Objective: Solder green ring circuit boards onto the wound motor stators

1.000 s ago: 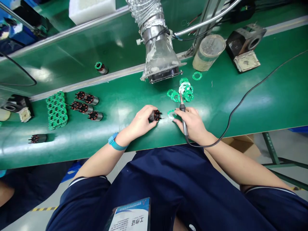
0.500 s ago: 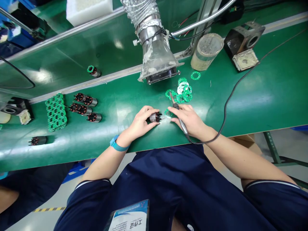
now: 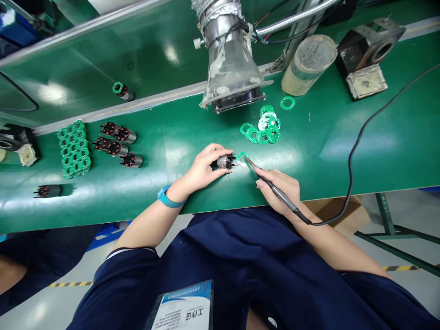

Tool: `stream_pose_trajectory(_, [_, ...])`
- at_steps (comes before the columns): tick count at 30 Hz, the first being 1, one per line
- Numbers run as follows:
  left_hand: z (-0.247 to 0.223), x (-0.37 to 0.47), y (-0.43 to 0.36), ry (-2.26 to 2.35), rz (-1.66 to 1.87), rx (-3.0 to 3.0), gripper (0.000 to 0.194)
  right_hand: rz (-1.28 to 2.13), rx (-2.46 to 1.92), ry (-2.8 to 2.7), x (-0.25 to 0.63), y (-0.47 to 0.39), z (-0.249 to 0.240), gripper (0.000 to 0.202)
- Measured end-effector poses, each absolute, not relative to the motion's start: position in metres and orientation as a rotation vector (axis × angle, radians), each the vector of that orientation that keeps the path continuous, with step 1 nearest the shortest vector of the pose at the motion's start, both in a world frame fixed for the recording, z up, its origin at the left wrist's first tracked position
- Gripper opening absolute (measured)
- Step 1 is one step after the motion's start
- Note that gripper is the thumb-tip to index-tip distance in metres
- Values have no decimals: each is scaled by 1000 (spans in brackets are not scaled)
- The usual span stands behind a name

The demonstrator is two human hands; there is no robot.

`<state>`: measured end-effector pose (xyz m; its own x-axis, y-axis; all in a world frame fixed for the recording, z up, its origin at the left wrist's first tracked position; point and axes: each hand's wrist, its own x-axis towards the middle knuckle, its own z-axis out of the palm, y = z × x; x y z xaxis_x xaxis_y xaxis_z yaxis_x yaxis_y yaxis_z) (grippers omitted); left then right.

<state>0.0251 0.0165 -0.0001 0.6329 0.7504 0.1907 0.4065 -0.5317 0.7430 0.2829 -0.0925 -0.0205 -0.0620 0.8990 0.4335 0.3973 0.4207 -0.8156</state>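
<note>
My left hand (image 3: pixel 210 167) pinches a small motor stator (image 3: pixel 225 161) between thumb and fingers; it lies on its side with its pins facing right. In my right hand (image 3: pixel 280 189) is a soldering iron (image 3: pixel 282 197), held like a pen, its cable trailing off to the right. The iron's tip points left at a green ring-shaped circuit board (image 3: pixel 242 158) lying on the bench beside the pins. Whether tip and board touch, I cannot tell. Behind them lies a loose pile of similar ring boards (image 3: pixel 262 129).
A fume extraction hood (image 3: pixel 234 78) hangs over the bench (image 3: pixel 172 183). Back right stand a cloudy jar (image 3: pixel 309 64) and a soldering iron stand (image 3: pixel 369 57). Several stators (image 3: pixel 118 142) and a green board panel (image 3: pixel 74 150) sit at left. Another person's arm (image 3: pixel 12 274) shows lower left.
My right hand has moved right and down and turned the soldering iron, so its tip now points left at the ring board. My left hand keeps the stator nearly in place.
</note>
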Motion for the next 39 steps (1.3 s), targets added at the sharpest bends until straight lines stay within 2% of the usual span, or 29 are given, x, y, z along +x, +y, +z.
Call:
stream_pose_trajectory(6, [0, 27, 17, 891, 662, 2170, 51, 741, -1322, -1579, 284, -97, -14, 27])
stream_pose_trajectory(12, [-1, 28, 18, 878, 656, 2183, 51, 783, -1304, -1570, 283, -96, -11, 23])
stream_pose_trajectory(39, [-4, 29, 18, 857, 703, 2190, 54, 731, -1229, -1596, 282, -93, -12, 26])
